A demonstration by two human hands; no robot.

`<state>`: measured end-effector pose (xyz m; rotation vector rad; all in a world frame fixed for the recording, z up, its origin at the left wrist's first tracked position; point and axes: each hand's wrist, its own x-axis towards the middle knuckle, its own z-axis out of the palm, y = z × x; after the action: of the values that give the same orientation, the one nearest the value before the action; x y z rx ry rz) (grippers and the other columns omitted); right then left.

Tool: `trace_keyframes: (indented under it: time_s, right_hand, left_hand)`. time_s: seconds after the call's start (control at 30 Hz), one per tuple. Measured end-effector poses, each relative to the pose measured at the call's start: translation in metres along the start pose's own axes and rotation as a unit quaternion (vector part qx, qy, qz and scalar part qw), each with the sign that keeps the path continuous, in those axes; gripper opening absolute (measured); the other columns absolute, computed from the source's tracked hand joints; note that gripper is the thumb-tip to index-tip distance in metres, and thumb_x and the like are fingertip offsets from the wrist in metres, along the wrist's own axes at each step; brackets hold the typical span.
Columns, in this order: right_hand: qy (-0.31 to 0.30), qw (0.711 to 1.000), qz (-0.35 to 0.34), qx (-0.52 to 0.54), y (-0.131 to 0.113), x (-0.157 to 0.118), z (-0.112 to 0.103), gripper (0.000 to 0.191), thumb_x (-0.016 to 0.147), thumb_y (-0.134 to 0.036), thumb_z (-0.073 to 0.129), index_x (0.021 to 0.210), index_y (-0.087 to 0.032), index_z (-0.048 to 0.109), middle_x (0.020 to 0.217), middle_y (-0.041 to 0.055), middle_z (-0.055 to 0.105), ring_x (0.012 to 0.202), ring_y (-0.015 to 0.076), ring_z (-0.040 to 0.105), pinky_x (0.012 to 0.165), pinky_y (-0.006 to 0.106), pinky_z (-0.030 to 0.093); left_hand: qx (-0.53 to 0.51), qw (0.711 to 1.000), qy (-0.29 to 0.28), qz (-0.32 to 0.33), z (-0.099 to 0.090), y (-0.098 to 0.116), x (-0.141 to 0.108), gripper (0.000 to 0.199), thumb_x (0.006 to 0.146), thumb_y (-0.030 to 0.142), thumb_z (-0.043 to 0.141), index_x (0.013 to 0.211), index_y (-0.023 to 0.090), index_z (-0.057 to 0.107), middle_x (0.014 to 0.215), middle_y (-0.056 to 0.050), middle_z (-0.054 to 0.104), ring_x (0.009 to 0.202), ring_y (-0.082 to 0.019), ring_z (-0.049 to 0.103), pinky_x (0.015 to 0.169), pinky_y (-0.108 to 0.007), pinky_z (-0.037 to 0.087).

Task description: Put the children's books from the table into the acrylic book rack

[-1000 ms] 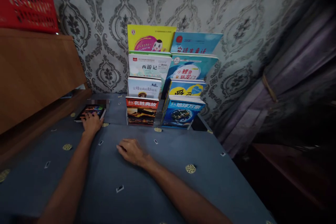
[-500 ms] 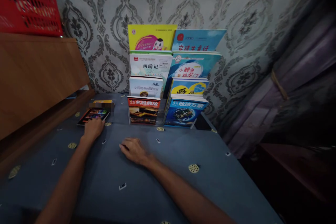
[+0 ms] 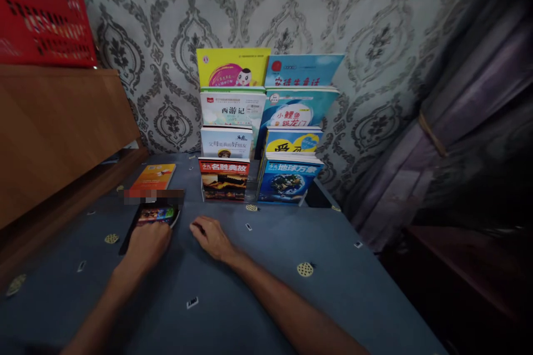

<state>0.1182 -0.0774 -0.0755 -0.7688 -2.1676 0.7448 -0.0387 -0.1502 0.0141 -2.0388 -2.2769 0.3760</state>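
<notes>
My left hand [image 3: 150,241] is closed over the near edge of a dark-covered book [image 3: 156,215] with a colourful picture on its front. My own fingers hide part of the cover, and a blurred patch covers its far edge. Just beyond it, an orange book [image 3: 155,176] lies on the cloth. My right hand [image 3: 211,237] rests on the tabletop with its fingers curled in, and nothing shows in them. In front of me a tiered rack holds two columns of books, among them a red-topped book [image 3: 224,180] and a blue book with a globe [image 3: 288,183] at the bottom.
A blue cloth with pineapple prints covers the table [image 3: 233,299]. On the left stands a wooden panel [image 3: 62,133] with a red plastic basket [image 3: 45,16] on top. Patterned wallpaper rises behind the rack, and a tied grey curtain [image 3: 400,172] hangs at the right.
My left hand has drawn the dark book toward me, uncovering more of the orange book behind it. My right hand has stayed in place. The view has shifted slightly.
</notes>
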Motion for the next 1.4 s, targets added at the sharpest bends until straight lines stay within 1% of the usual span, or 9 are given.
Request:
trace_keyframes:
  time_s: [0.1,0.2,0.3,0.53,0.73,0.83,1.07,1.23,1.4]
  right_hand:
    - [0.027,0.999,0.026,0.027,0.003,0.002,-0.001,0.017,0.1,-0.025,0.048,0.099,-0.019,0.064,0.095,0.004,0.07,0.09,0.0164,0.063,0.083,0.027,0.045]
    - [0.034,0.998,0.049,0.029,0.007,0.003,-0.001,0.02,0.101,-0.025,0.044,0.1,-0.019,0.063,0.099,0.0055,0.07,0.094,0.0176,0.063,0.087,0.03,0.045]
    - [0.028,0.998,0.059,0.02,0.01,0.003,0.0,0.019,0.099,-0.021,0.044,0.099,-0.018,0.064,0.098,0.0061,0.07,0.092,0.0182,0.063,0.087,0.031,0.046]
    - [0.012,0.999,0.043,-0.014,0.008,-0.001,0.002,0.017,0.093,-0.015,0.05,0.099,-0.018,0.066,0.095,0.0058,0.068,0.089,0.0184,0.062,0.083,0.03,0.047]
    - [-0.011,0.999,0.018,-0.026,0.0,-0.011,0.0,0.014,0.092,-0.014,0.054,0.099,-0.019,0.065,0.096,0.0048,0.065,0.092,0.018,0.061,0.086,0.031,0.048]
    - [-0.021,0.999,0.001,-0.041,-0.004,-0.016,-0.001,0.013,0.092,-0.014,0.055,0.099,-0.019,0.064,0.101,0.0061,0.065,0.099,0.0193,0.06,0.092,0.034,0.047]
    - [-0.033,0.998,-0.008,-0.054,-0.007,-0.033,-0.005,0.018,0.094,-0.019,0.056,0.108,-0.017,0.067,0.122,0.0136,0.068,0.118,0.0227,0.06,0.104,0.04,0.045]
    - [-0.032,0.997,0.0,-0.07,0.005,-0.045,-0.016,0.025,0.094,-0.024,0.058,0.116,-0.017,0.068,0.134,0.0167,0.065,0.132,0.0268,0.055,0.111,0.048,0.042]
    - [0.0,0.996,0.003,-0.085,0.024,-0.057,-0.034,0.029,0.095,-0.024,0.054,0.121,-0.019,0.066,0.136,0.0148,0.064,0.134,0.0255,0.054,0.111,0.049,0.043]
  left_hand:
    - [-0.027,0.999,-0.003,0.034,-0.003,0.025,-0.02,0.037,0.098,0.032,0.041,0.1,0.014,0.073,0.099,-0.019,0.074,0.093,-0.032,0.072,0.077,-0.04,0.052]
    - [-0.08,0.99,0.01,0.114,0.005,0.047,-0.036,0.038,0.097,0.045,0.047,0.103,0.017,0.072,0.102,-0.015,0.074,0.098,-0.031,0.07,0.081,-0.04,0.053]
    - [-0.135,0.976,0.04,0.168,0.021,0.052,-0.039,0.037,0.098,0.046,0.045,0.104,0.018,0.07,0.111,-0.011,0.071,0.109,-0.029,0.065,0.088,-0.038,0.052]
    - [-0.206,0.958,0.113,0.167,0.056,0.006,0.005,0.035,0.099,0.027,0.037,0.117,0.021,0.067,0.119,-0.009,0.068,0.111,-0.022,0.061,0.101,-0.037,0.047]
    - [-0.164,0.979,0.119,0.008,0.076,-0.026,0.036,0.045,0.099,0.032,0.038,0.139,0.021,0.054,0.149,-0.013,0.051,0.134,-0.032,0.049,0.106,-0.052,0.043]
    - [-0.147,0.98,0.133,-0.024,0.083,-0.033,0.039,0.046,0.1,0.036,0.035,0.141,0.022,0.052,0.151,-0.015,0.048,0.14,-0.032,0.043,0.107,-0.053,0.041]
    - [-0.122,0.984,0.132,0.0,0.072,-0.025,0.029,0.046,0.1,0.037,0.038,0.137,0.017,0.055,0.133,-0.015,0.061,0.122,-0.029,0.058,0.105,-0.042,0.044]
    - [-0.158,0.978,0.127,0.053,0.064,-0.001,0.011,0.045,0.099,0.039,0.042,0.136,0.018,0.057,0.137,-0.015,0.06,0.124,-0.031,0.057,0.103,-0.043,0.047]
    - [-0.19,0.966,0.136,0.113,0.063,0.023,-0.002,0.044,0.097,0.038,0.046,0.136,0.019,0.058,0.14,-0.015,0.058,0.127,-0.031,0.056,0.105,-0.045,0.047]
